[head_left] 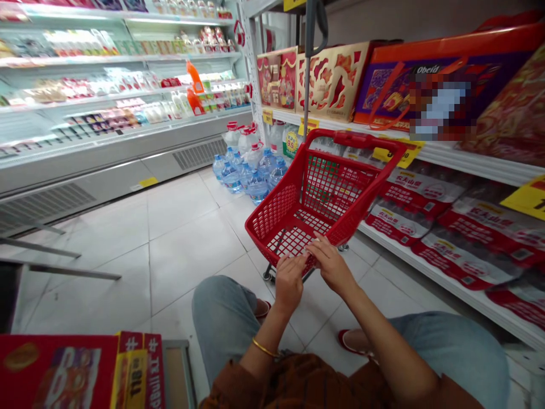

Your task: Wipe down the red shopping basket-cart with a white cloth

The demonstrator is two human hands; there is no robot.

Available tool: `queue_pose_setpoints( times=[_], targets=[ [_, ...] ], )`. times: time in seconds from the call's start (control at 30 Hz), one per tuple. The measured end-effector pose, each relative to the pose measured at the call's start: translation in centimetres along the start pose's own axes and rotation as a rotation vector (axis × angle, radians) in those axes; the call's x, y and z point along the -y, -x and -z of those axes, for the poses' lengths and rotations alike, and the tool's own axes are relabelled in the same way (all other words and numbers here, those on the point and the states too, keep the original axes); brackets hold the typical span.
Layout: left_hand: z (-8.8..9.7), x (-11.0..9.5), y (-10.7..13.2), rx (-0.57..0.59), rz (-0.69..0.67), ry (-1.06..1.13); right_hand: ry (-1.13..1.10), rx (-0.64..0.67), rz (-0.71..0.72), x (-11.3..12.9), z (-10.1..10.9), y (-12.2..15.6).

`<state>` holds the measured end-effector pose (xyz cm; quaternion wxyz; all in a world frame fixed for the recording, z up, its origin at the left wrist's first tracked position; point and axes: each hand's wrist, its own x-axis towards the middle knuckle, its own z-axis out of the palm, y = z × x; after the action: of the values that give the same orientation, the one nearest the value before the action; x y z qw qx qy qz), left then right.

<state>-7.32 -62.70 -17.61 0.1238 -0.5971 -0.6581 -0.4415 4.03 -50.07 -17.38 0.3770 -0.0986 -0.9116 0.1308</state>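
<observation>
A red plastic shopping cart (pixel 272 236) with lattice sides stands in front of me, its handle turned to the far side. Nothing lies in its basket. At the near rim, my left hand (pixel 290 279) has its fingers curled in, the tips pointing right. My right hand (pixel 328 262) bends over the same rim from the right, its fingertips close to those of the left. Both hands look closed on the rim, though their undersides are hidden. A gold bangle (pixel 264 347) circles my left wrist.
Blue-tinted water jugs (pixel 258 184) stand on the tiled floor behind the cart. Shelves on the right hold gift boxes (pixel 332 79) above red-wrapped bottle packs (pixel 460 255). A lit chiller (pixel 128 139) lines the back left. Red boxes (pixel 63 369) sit at the lower left.
</observation>
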Motion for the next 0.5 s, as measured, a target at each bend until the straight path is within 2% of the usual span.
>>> queue_pose_setpoints(
  times=[0.27, 0.5],
  targets=[
    [0.5, 0.6, -0.2, -0.007, -0.024, 0.006, -0.005, -0.020, -0.033, -3.2, 1.1, -1.2],
    [1.4, 1.5, -0.2, 0.049, 0.003, 0.003, -0.023, -0.026, -0.071, -5.3, 1.4, -2.0]
  ],
)
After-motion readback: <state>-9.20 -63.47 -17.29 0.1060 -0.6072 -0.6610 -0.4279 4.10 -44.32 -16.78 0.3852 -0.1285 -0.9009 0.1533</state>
